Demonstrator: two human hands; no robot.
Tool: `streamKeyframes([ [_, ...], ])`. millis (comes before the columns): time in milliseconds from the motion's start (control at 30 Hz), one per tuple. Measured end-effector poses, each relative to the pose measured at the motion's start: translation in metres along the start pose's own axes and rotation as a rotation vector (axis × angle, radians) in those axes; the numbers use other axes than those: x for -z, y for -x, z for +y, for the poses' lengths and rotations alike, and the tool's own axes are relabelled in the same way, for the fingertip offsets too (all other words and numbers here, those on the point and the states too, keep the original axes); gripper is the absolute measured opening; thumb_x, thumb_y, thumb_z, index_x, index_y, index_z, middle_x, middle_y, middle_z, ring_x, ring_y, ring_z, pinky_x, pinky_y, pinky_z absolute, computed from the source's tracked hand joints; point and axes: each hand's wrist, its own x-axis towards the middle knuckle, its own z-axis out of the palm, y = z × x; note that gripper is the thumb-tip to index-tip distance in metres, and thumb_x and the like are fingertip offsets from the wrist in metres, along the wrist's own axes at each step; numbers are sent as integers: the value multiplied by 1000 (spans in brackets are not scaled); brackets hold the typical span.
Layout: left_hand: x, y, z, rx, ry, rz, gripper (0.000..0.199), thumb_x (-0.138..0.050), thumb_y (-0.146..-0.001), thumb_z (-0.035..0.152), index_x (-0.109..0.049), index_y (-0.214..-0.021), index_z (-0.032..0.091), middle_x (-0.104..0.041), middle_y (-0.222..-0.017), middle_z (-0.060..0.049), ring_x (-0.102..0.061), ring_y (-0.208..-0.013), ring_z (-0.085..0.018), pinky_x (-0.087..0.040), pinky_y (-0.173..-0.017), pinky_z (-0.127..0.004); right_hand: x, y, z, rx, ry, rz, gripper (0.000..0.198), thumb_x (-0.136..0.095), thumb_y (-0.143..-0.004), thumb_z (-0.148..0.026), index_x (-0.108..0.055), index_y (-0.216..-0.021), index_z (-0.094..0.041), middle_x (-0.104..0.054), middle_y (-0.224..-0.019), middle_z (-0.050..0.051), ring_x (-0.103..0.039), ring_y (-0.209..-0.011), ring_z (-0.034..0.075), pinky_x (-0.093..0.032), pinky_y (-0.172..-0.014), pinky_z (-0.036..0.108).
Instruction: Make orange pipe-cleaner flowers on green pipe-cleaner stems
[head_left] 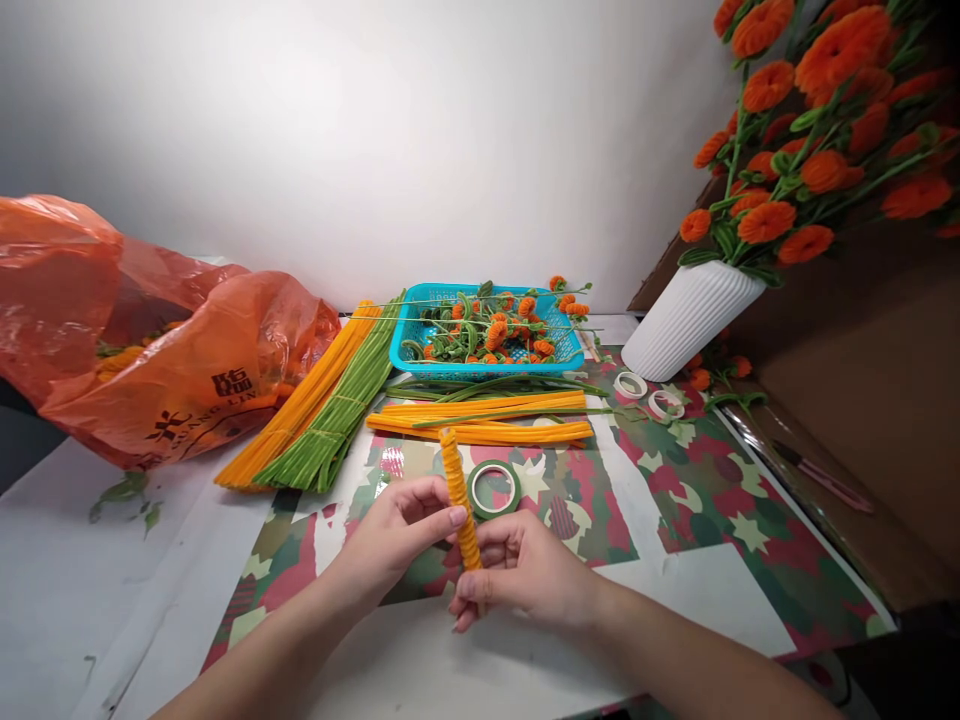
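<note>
A stick tightly wound with orange-yellow pipe cleaner (454, 470) stands slightly tilted between my hands, above the front of the table. My left hand (401, 530) pinches its middle between thumb and fingers. Lower down, my right hand (517, 570) grips the bottom end, thumb in front and fingers curled behind. A small bare tip shows at the top of the stick. Just behind it lies a roll of green tape (495, 489). Further back are loose orange-yellow pipe cleaners (487, 432) in two bundles, with green pipe cleaners (495, 388) beyond them.
A blue basket (397, 340) holds orange fuzzy flowers on green stems. Left of it lie long orange and green pipe-cleaner bundles (330, 430) and an orange plastic bag (187, 370). At right stand a white vase (690, 315) of orange flowers, white tape rolls (665, 404) and a pink-handled tool (832, 485).
</note>
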Motion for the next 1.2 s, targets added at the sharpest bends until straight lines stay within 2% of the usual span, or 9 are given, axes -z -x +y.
streamKeyframes([
  [367,-4,0,0,-6,14,41,31,-74,-69,39,-56,-59,16,-55,-55,3,-48,-50,-10,-39,-50,-22,-1,0,-1,-16,2,6,42,-86,-54,-38,-64,-74,-9,-69,-65,4,-67,-58,15,-54,-65,32],
  [600,-3,0,-2,43,103,82,27,-78,-67,33,-59,-76,17,-59,-64,3,-51,-56,-10,-42,-53,-21,0,-1,-3,8,44,53,45,-85,-55,-39,-66,-82,-9,-69,-67,4,-67,-59,14,-53,-65,31],
  [867,-8,-1,-5,-39,211,8,27,-78,-66,34,-59,-77,18,-52,-67,4,-43,-56,-9,-40,-49,-20,1,-1,1,8,33,1,39,-86,-56,-35,-66,-77,-9,-69,-66,4,-67,-60,16,-53,-66,32],
  [1067,-9,-3,-10,-104,231,-1,31,-79,-65,37,-57,-70,17,-48,-66,3,-41,-59,-10,-37,-54,-21,-1,0,1,-29,-6,-34,39,-86,-55,-35,-65,-75,-8,-69,-66,5,-67,-59,15,-53,-64,30],
  [1200,-9,-4,-14,-112,268,-4,32,-80,-63,37,-57,-74,17,-48,-66,3,-42,-60,-11,-36,-55,-21,-1,2,1,-19,-23,-62,40,-86,-56,-35,-65,-75,-8,-69,-67,5,-67,-59,15,-53,-65,31],
])
